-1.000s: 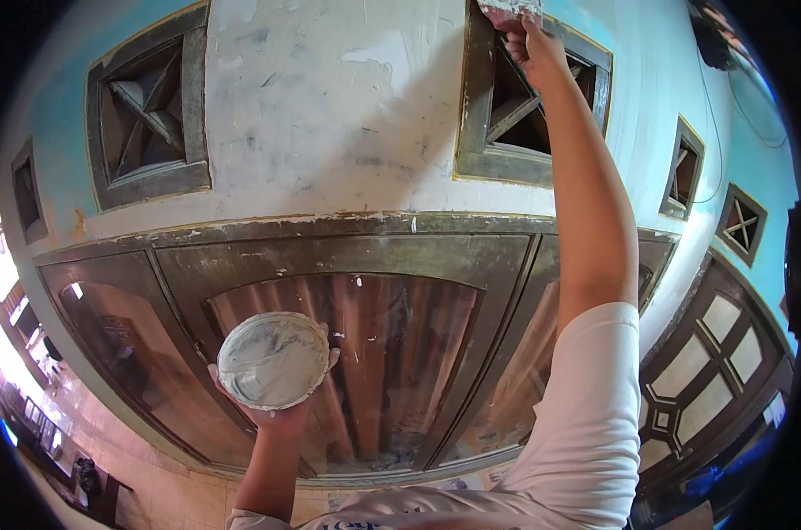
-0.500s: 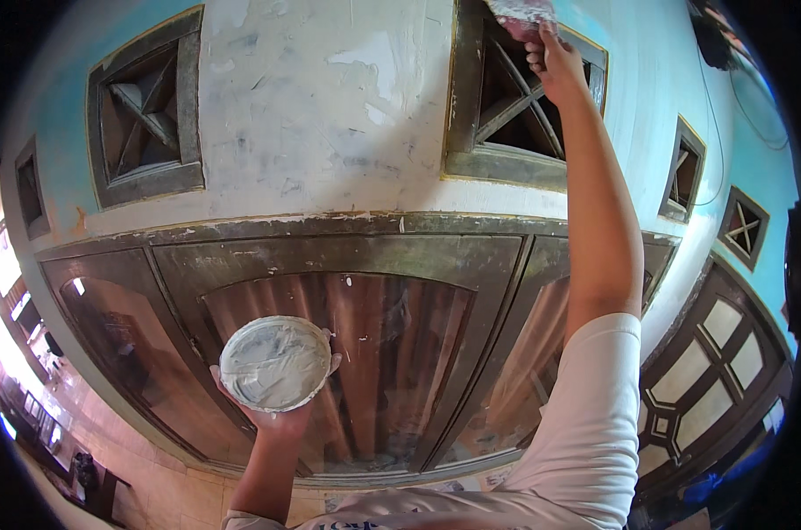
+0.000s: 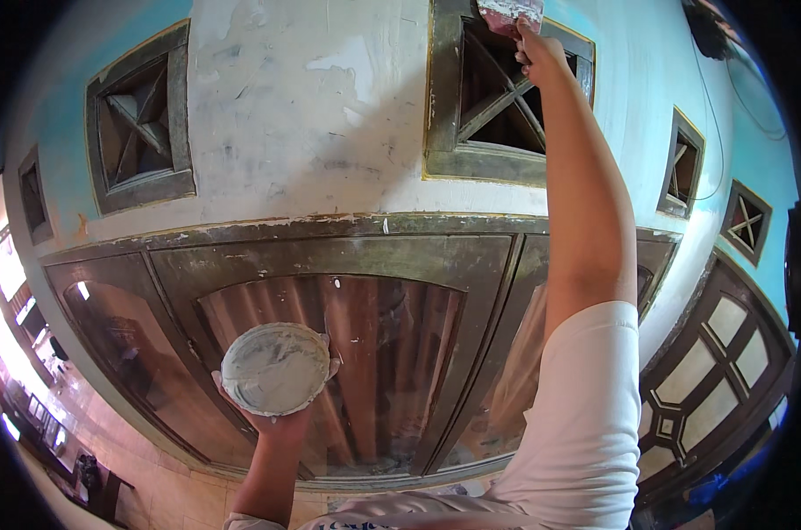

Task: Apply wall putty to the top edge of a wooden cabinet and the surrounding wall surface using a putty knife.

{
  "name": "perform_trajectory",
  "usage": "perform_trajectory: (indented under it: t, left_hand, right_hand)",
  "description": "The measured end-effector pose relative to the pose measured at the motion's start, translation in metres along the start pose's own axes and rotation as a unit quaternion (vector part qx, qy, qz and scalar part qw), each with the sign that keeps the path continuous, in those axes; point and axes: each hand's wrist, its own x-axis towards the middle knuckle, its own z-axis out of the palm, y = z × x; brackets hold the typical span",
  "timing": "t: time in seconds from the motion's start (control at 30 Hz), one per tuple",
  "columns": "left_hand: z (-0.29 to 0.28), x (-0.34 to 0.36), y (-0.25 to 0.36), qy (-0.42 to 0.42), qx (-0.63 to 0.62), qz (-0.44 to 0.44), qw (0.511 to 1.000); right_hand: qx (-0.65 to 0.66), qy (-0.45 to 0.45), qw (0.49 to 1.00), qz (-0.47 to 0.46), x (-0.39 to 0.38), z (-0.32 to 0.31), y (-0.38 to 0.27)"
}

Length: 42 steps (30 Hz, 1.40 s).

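Note:
My left hand (image 3: 281, 422) supports a round, shallow container of white putty (image 3: 275, 369) from below, its fingers curled up around the rim. The putty has a smeared surface. High up, my right hand (image 3: 540, 55) grips a putty knife (image 3: 510, 15) with a wide reddish blade coated in white. The knife is in front of the upper part of a dark wooden vent frame (image 3: 484, 165) with crossed bars. Whether its blade touches anything cannot be made out. Left of that frame is a wall (image 3: 303, 106) with patchy white filler.
Below the wall stand dark wooden window panels (image 3: 347, 256) with glass and reddish curtains behind. Another crossed vent (image 3: 140, 124) is at left. A panelled door (image 3: 710, 380) stands at right, and a thin cable (image 3: 711, 115) hangs on the wall. Tiled floor (image 3: 175, 486) shows lower left.
My right hand and the putty knife have shifted a little left, and the knife's blade shows more fully. The view has moved slightly. My left hand still holds the putty container.

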Motion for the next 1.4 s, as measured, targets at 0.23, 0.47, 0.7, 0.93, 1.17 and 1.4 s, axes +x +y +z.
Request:
perform_trajectory:
  t: [0.23,0.47,0.7,0.93,1.17,1.4]
  left_hand:
    - [0.003,-0.017,0.0,-0.029,0.0,-0.005,1.0]
    - [0.004,-0.024,0.014,0.065,-0.007,0.02,0.998]
    - [0.015,-0.029,0.008,-0.083,0.021,-0.012,0.996]
    - [0.013,-0.023,0.0,-0.046,-0.024,-0.033,0.998]
    - [0.002,-0.007,-0.016,-0.065,-0.082,-0.111,0.988]
    - [0.009,-0.003,-0.037,-0.043,-0.079,-0.155,0.984]
  right_hand:
    - [0.027,-0.015,0.999,-0.023,-0.006,-0.025,0.019]
    - [0.136,-0.005,0.988,-0.073,-0.028,-0.059,0.012]
    - [0.086,-0.029,0.988,-0.122,-0.045,-0.031,-0.026]
    - [-0.084,-0.102,0.941,-0.313,-0.082,0.019,-0.031]
    - [-0.219,-0.479,0.759,-0.384,-0.276,0.075,-0.013]
    - [-0.307,-0.609,0.672,-0.287,-0.377,0.079,0.038]
